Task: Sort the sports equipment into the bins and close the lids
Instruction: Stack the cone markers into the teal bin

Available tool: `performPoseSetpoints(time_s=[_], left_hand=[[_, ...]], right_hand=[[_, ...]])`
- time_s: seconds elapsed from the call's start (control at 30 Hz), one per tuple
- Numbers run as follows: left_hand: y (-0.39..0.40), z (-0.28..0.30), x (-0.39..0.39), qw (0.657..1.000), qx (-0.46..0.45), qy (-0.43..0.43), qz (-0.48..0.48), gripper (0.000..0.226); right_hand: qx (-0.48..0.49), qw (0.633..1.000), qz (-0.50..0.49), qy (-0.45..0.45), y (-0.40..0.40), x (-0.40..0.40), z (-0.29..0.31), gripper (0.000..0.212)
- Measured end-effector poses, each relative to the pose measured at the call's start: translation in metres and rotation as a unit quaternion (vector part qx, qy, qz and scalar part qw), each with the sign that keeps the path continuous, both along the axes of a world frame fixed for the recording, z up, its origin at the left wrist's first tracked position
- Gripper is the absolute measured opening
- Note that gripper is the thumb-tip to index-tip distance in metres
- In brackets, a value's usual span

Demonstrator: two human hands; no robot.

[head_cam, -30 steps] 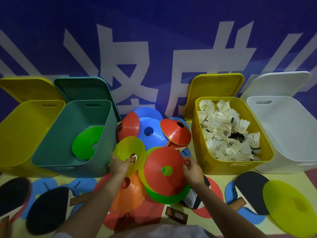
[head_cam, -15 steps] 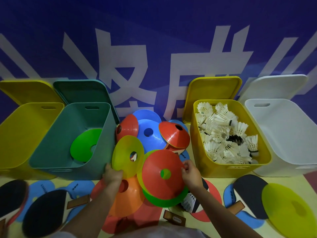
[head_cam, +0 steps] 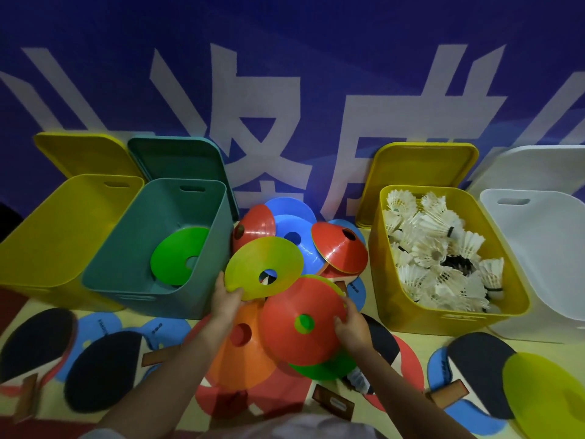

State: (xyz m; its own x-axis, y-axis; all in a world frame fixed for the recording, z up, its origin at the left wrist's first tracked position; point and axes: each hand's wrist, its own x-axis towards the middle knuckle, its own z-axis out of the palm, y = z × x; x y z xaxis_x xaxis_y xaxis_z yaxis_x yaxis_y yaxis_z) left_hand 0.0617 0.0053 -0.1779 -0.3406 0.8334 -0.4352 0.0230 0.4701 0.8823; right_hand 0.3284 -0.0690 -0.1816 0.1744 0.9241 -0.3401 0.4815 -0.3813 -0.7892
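My left hand grips the near rim of a yellow disc cone, lifted and tilted just right of the teal bin. One green disc cone lies inside that bin. My right hand holds the right edge of a red disc cone stacked over a green one. An orange cone lies beneath. More red and blue cones are piled behind. The yellow bin at the right is full of white shuttlecocks.
An open yellow bin stands far left and an open white bin far right, all lids tipped back against the blue wall. Table tennis paddles lie along the near floor, with a loose yellow cone at the right.
My left hand has lifted the yellow cone higher and tilted it flatter, nearer the teal bin's rim. My right hand stays on the red cone, which has shifted slightly lower.
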Motion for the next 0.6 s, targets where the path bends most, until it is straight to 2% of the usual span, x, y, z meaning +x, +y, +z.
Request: performPoseSetpoints(time_s=[0.1,0.2,0.3,0.43,0.6], left_hand=[[0.002,0.013,-0.005,1.000,0.006,0.012,-0.002,0.062],[0.010,0.034,-0.010,0.997,0.048,0.067,-0.011,0.052],[0.024,0.060,-0.014,0.992,0.113,0.044,-0.040,0.049],[0.050,0.096,-0.022,0.984,0.166,0.010,-0.069,0.049],[0.083,0.132,-0.069,0.973,0.214,0.002,-0.090,0.049]], right_hand=[[0.029,0.999,-0.035,0.010,-0.001,-0.007,0.003,0.047],[0.072,0.988,-0.122,0.068,0.002,-0.007,0.011,0.041],[0.114,0.963,-0.212,0.119,0.010,-0.007,0.030,0.042],[0.174,0.928,-0.298,0.143,0.024,-0.021,0.060,0.047],[0.217,0.904,-0.339,0.145,0.049,-0.055,0.079,0.046]])
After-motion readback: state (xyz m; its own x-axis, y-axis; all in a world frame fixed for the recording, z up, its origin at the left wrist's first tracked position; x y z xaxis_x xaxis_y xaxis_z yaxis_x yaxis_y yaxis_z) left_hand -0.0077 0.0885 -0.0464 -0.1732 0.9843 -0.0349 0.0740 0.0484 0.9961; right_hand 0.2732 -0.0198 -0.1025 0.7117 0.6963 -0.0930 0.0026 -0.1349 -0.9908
